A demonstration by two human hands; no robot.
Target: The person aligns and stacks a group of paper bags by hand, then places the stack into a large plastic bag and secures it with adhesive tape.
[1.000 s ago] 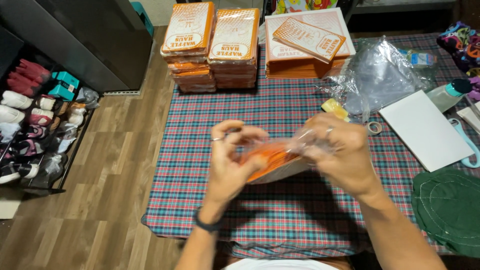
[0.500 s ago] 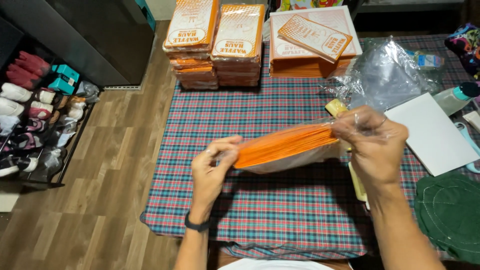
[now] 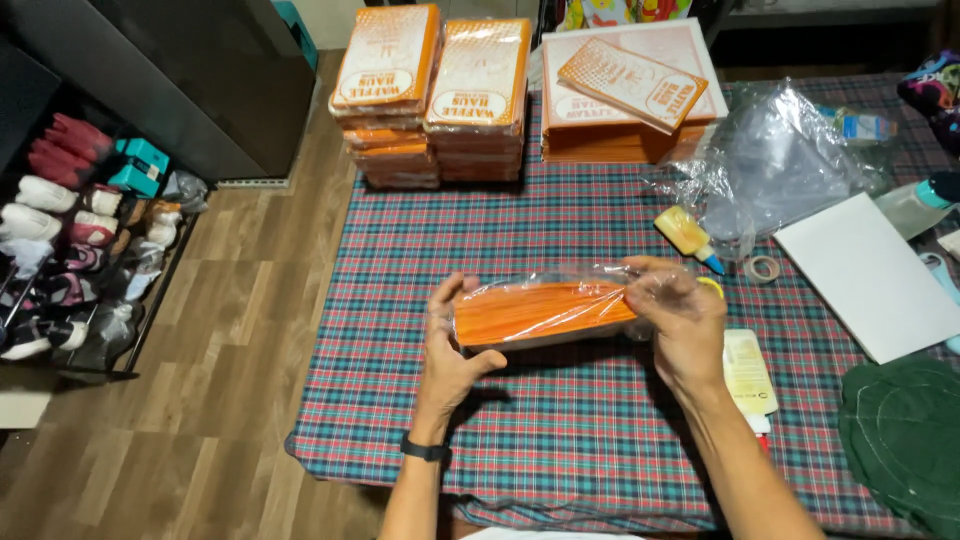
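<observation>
Right end of orange stack (image 3: 545,312) hidden under right hand (image 3: 685,325) and crumpled clear wrap; left end partly covered by left hand (image 3: 450,345). Green mat (image 3: 905,440) at cloth's (image 3: 560,430) near right corner cut off by right and bottom edges. Bottle (image 3: 910,205) and dark bundle (image 3: 930,90) at right edge clipped. Glue tube (image 3: 750,375) partly behind right forearm. Shoes (image 3: 60,240) on floor rack blurred, cut at left edge. Contents under plastic sheet (image 3: 780,160) unclear.
</observation>
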